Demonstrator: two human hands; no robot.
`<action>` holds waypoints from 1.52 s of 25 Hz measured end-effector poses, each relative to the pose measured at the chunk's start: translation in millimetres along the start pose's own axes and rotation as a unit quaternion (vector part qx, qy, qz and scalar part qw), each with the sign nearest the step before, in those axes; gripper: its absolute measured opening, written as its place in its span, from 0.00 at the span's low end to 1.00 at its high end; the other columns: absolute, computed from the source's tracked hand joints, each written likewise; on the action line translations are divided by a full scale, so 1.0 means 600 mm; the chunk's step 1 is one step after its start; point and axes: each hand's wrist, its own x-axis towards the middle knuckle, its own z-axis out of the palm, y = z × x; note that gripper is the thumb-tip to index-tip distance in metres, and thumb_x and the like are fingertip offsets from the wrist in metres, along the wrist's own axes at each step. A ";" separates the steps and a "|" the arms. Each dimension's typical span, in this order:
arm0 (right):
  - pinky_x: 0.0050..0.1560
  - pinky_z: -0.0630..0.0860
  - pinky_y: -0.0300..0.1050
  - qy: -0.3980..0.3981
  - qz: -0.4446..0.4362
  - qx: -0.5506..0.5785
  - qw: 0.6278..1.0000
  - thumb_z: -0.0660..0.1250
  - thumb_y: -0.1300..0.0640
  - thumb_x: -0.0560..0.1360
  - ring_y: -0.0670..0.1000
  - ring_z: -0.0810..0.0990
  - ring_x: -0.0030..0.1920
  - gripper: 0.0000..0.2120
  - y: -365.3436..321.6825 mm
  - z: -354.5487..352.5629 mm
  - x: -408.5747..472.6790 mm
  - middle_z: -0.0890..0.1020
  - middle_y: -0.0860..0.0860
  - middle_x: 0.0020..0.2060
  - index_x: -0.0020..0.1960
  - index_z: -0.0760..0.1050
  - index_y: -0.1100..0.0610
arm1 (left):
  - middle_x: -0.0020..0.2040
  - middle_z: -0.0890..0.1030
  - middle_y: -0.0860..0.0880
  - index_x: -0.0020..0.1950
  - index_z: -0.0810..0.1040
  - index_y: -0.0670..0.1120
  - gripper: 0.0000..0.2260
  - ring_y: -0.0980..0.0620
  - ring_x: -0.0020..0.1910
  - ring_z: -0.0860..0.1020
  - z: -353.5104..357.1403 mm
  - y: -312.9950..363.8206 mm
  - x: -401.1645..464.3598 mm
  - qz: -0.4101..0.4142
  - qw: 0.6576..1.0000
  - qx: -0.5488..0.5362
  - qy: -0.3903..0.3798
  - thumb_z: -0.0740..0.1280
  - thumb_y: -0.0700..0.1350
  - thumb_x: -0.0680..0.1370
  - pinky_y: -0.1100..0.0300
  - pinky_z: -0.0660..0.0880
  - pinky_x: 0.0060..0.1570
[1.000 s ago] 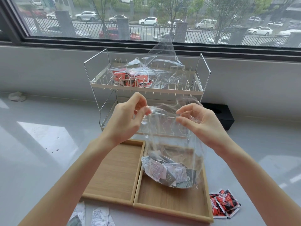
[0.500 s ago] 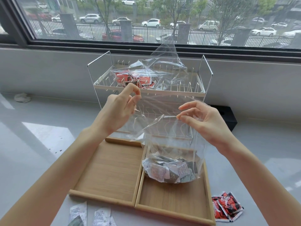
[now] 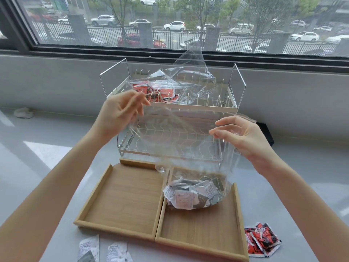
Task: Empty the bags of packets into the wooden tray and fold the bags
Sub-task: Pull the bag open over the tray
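Head view: clear thin plastic bag point(image 3: 188, 144) held up over right compartment of two-part light wooden tray point(image 3: 120, 203), grey-white packets point(image 3: 192, 195) bunched in its bottom, about 5 o'clock of frame centre. Left hand point(image 3: 120, 114) pinching bag rim at 10 o'clock, right hand point(image 3: 239, 137) pinching rim at 3, hands well apart, mouth stretched open.

Film looks flimsy, slick, floppy; load light but shifty. Reckon best grab is bottom corners, then tip.

Second clear bag of red packets point(image 3: 170, 87) on white wire rack point(image 3: 232, 108), 12 o'clock.
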 end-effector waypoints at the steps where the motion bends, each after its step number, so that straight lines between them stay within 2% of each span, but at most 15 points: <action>1: 0.49 0.73 0.34 0.008 0.002 0.000 1.000 0.70 0.62 0.70 0.42 0.81 0.41 0.07 0.003 -0.002 0.002 0.86 0.44 0.34 0.44 0.77 0.51 | 0.32 0.80 0.59 0.42 0.77 0.56 0.18 0.62 0.29 0.75 -0.004 -0.008 -0.006 -0.010 0.998 -0.053 0.028 0.61 0.69 0.66 0.73 0.70 0.29; 3: 0.50 0.72 0.39 0.018 0.006 0.005 1.000 0.71 0.60 0.69 0.45 0.80 0.42 0.07 0.007 0.001 0.004 0.85 0.50 0.37 0.43 0.77 0.51 | 0.44 0.82 0.59 0.54 0.74 0.54 0.30 0.62 0.43 0.80 -0.001 -0.031 -0.028 -0.038 0.992 -0.114 0.037 0.62 0.73 0.61 0.70 0.76 0.40; 5: 0.48 0.72 0.39 0.029 0.007 0.013 0.999 0.71 0.59 0.69 0.46 0.80 0.43 0.07 0.012 0.005 0.008 0.84 0.53 0.39 0.43 0.77 0.50 | 0.56 0.78 0.57 0.65 0.67 0.50 0.44 0.60 0.56 0.78 0.024 -0.057 -0.057 -0.072 0.992 -0.102 -0.028 0.64 0.74 0.57 0.67 0.76 0.53; 7: 0.47 0.72 0.36 0.035 0.008 0.018 0.999 0.70 0.57 0.70 0.45 0.80 0.46 0.09 0.019 0.005 0.012 0.84 0.49 0.44 0.49 0.75 0.48 | 0.65 0.72 0.56 0.71 0.59 0.51 0.52 0.60 0.64 0.72 0.059 -0.077 -0.085 -0.116 0.984 -0.080 -0.107 0.65 0.75 0.53 0.62 0.72 0.62; 10: 0.46 0.73 0.28 0.030 0.006 0.028 0.999 0.67 0.58 0.72 0.35 0.79 0.46 0.16 0.032 0.004 0.008 0.82 0.45 0.49 0.58 0.70 0.50 | 0.73 0.63 0.55 0.73 0.51 0.57 0.56 0.58 0.70 0.66 0.103 -0.093 -0.114 -0.157 0.965 -0.128 -0.164 0.65 0.76 0.50 0.57 0.65 0.68; 13: 0.43 0.72 0.25 0.044 0.001 0.035 0.998 0.66 0.58 0.73 0.34 0.79 0.43 0.13 0.049 -0.001 -0.002 0.82 0.47 0.46 0.57 0.71 0.51 | 0.70 0.63 0.63 0.69 0.52 0.64 0.51 0.64 0.69 0.64 0.127 -0.098 -0.136 -0.171 0.951 -0.193 -0.170 0.65 0.76 0.49 0.64 0.64 0.67; 17: 0.46 0.73 0.27 0.054 -0.013 0.022 0.998 0.64 0.54 0.74 0.36 0.80 0.40 0.05 0.057 -0.004 0.002 0.82 0.48 0.39 0.50 0.73 0.48 | 0.71 0.51 0.65 0.72 0.41 0.59 0.55 0.66 0.71 0.51 0.168 -0.129 -0.166 -0.212 0.951 -0.051 -0.220 0.71 0.68 0.56 0.63 0.53 0.71; 20: 0.45 0.73 0.27 0.031 -0.033 0.021 0.999 0.67 0.44 0.70 0.37 0.81 0.42 0.13 0.056 0.000 0.006 0.82 0.45 0.38 0.52 0.72 0.47 | 0.73 0.53 0.57 0.73 0.42 0.52 0.46 0.61 0.72 0.52 0.201 -0.167 -0.176 -0.210 0.948 0.041 -0.236 0.72 0.49 0.68 0.66 0.52 0.70; 22: 0.50 0.75 0.30 -0.002 -0.031 0.029 0.999 0.64 0.31 0.63 0.39 0.81 0.49 0.24 0.062 -0.002 0.005 0.84 0.42 0.42 0.55 0.70 0.41 | 0.72 0.64 0.51 0.74 0.51 0.48 0.37 0.54 0.71 0.63 0.213 -0.183 -0.176 -0.231 0.951 0.073 -0.192 0.69 0.45 0.72 0.68 0.59 0.62; 24: 0.59 0.74 0.37 -0.034 0.002 0.066 0.997 0.60 0.28 0.63 0.42 0.79 0.56 0.26 0.081 -0.008 0.003 0.83 0.41 0.49 0.56 0.69 0.38 | 0.68 0.72 0.49 0.70 0.62 0.44 0.27 0.51 0.67 0.69 0.219 -0.192 -0.175 -0.260 0.950 0.088 -0.149 0.68 0.44 0.73 0.67 0.63 0.56; 27: 0.68 0.67 0.48 -0.025 0.090 0.047 0.995 0.53 0.48 0.79 0.46 0.74 0.63 0.12 0.141 -0.010 -0.001 0.79 0.47 0.58 0.60 0.69 0.43 | 0.65 0.75 0.46 0.66 0.68 0.43 0.22 0.50 0.64 0.72 0.222 -0.201 -0.178 -0.293 0.941 0.088 -0.142 0.67 0.46 0.74 0.66 0.64 0.55; 29: 0.67 0.65 0.42 -0.037 0.161 -0.052 0.985 0.53 0.58 0.80 0.47 0.71 0.65 0.15 0.189 -0.004 -0.013 0.75 0.50 0.64 0.65 0.69 0.50 | 0.62 0.77 0.46 0.65 0.70 0.43 0.20 0.51 0.59 0.74 0.223 -0.205 -0.181 -0.297 0.936 0.110 -0.154 0.66 0.47 0.75 0.65 0.65 0.53; 33: 0.58 0.69 0.40 -0.105 0.233 -0.160 0.953 0.58 0.61 0.77 0.52 0.74 0.63 0.17 0.263 0.018 -0.040 0.76 0.53 0.63 0.65 0.71 0.56 | 0.53 0.80 0.49 0.56 0.77 0.47 0.11 0.53 0.51 0.75 0.226 -0.216 -0.187 -0.294 0.936 0.110 -0.161 0.63 0.48 0.76 0.64 0.65 0.48; 35: 0.56 0.71 0.42 -0.085 0.227 -0.184 0.953 0.60 0.61 0.76 0.54 0.76 0.60 0.13 0.282 0.028 -0.044 0.78 0.54 0.60 0.59 0.75 0.56 | 0.47 0.80 0.51 0.47 0.77 0.52 0.03 0.54 0.49 0.75 0.228 -0.219 -0.191 -0.303 0.939 0.086 -0.138 0.64 0.47 0.76 0.63 0.67 0.47; 38: 0.49 0.65 0.38 -0.044 0.194 -0.259 0.945 0.62 0.60 0.75 0.55 0.75 0.57 0.05 0.292 0.038 -0.043 0.77 0.56 0.55 0.49 0.76 0.56 | 0.41 0.78 0.53 0.42 0.74 0.52 0.05 0.55 0.43 0.75 0.232 -0.216 -0.199 -0.291 0.946 0.084 -0.112 0.62 0.44 0.77 0.70 0.68 0.41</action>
